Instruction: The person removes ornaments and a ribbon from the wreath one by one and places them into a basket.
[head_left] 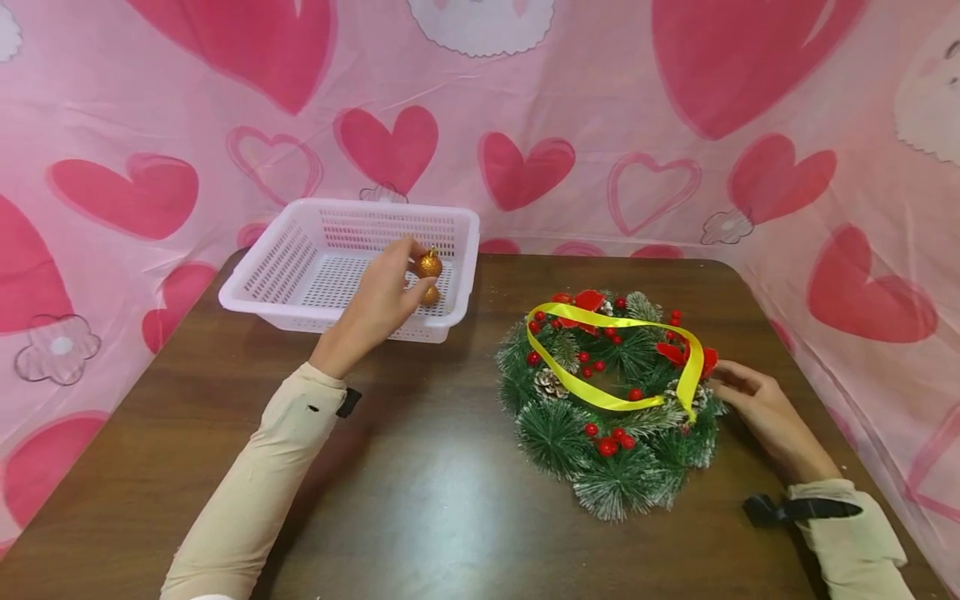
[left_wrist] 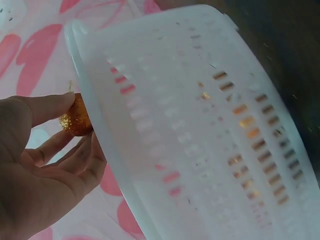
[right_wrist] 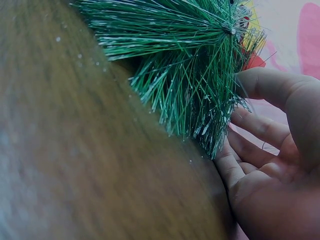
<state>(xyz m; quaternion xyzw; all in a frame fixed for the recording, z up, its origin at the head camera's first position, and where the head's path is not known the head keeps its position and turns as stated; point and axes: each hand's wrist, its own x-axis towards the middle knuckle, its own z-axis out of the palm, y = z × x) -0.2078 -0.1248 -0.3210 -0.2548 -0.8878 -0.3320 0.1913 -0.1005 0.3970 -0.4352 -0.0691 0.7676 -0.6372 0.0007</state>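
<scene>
My left hand (head_left: 381, 287) pinches a gold glitter bauble (head_left: 430, 265) between thumb and fingers, over the right side of a white slotted plastic basket (head_left: 238, 293). Just below it, a second gold bauble (head_left: 430, 295) shows inside the basket. In the left wrist view, the basket's wall partly hides the held bauble (left_wrist: 76, 120). A green frosted wreath (head_left: 551, 433) lies flat on the right of the table, with a yellow ribbon (head_left: 592, 392) looped on top. At its right edge, the loosely bent fingers of my right hand (head_left: 765, 412) touch the bristles (right_wrist: 185, 85).
The brown wooden table (head_left: 420, 467) runs back to a pink heart-print cloth (head_left: 600, 83), which also hangs along both sides. Red berries (head_left: 607, 447), red flowers and a pine cone (head_left: 551, 384) decorate the wreath. The basket stands at the back left.
</scene>
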